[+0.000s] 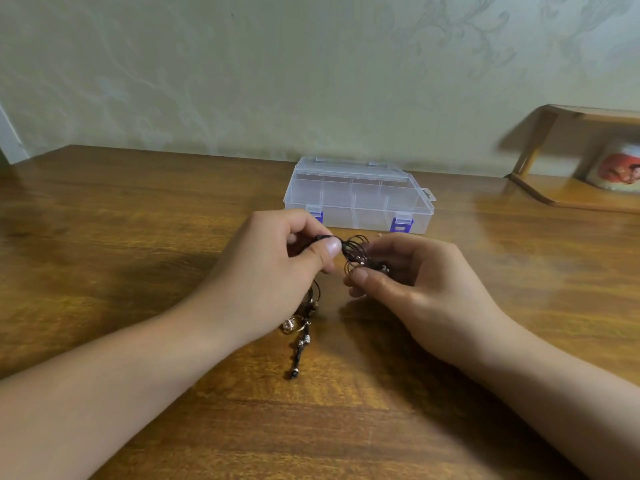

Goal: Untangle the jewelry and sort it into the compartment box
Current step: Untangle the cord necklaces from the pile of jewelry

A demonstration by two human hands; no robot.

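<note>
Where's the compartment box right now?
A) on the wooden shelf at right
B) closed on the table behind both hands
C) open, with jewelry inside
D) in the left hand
B: the compartment box sits on the table with its lid down and purple latches toward the person, beyond the left hand and right hand, which both pinch the tangled jewelry.

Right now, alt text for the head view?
Left hand and right hand pinch a tangle of dark cords above a wooden table, beaded ends trailing down. Behind sits a closed clear compartment box.
</note>
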